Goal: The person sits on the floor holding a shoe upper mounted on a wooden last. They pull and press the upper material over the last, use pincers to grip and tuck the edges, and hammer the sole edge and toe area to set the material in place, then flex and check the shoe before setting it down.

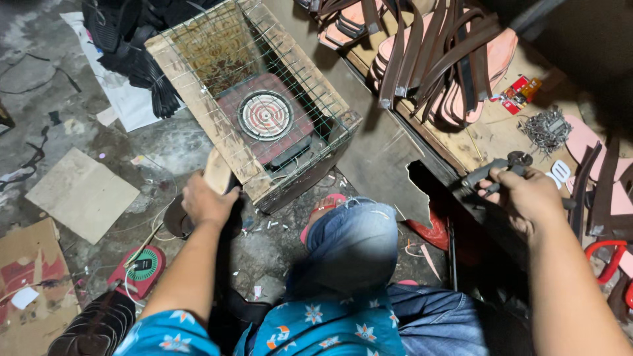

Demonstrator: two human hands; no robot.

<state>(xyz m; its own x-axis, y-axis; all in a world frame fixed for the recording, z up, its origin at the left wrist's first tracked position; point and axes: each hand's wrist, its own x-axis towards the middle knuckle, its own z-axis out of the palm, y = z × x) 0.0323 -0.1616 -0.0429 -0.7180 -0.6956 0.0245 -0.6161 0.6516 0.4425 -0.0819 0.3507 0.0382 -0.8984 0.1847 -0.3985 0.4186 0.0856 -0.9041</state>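
Closest to the camera you've got a blue patterned shirt and a jeans-covered knee [353, 244] sticking up in the middle. The left hand [206, 201] is closed around a tan sandal sole [216, 170], holding it upright right against the front corner of the wire-mesh crate [198, 99]. The right hand [527, 198] is wrapped tight round the handles of some grey pliers [491, 173], whose tip hangs over the edge of the low wooden desk [488, 142].

On the floor by the left arm there's a red round gadget [142, 267] with a green face, a stack of dark soles [95, 326] at the bottom corner, and a flat bit of cardboard [82, 194] further out.

Inside the crate sits a red electric hotplate [266, 116] with a round coil. Past the right hand, on the desk, there's a pile of little metal staples or tacks [546, 128], a white buckle thing [560, 171] and a bunch of pink soles with brown straps [428, 53] at the far end
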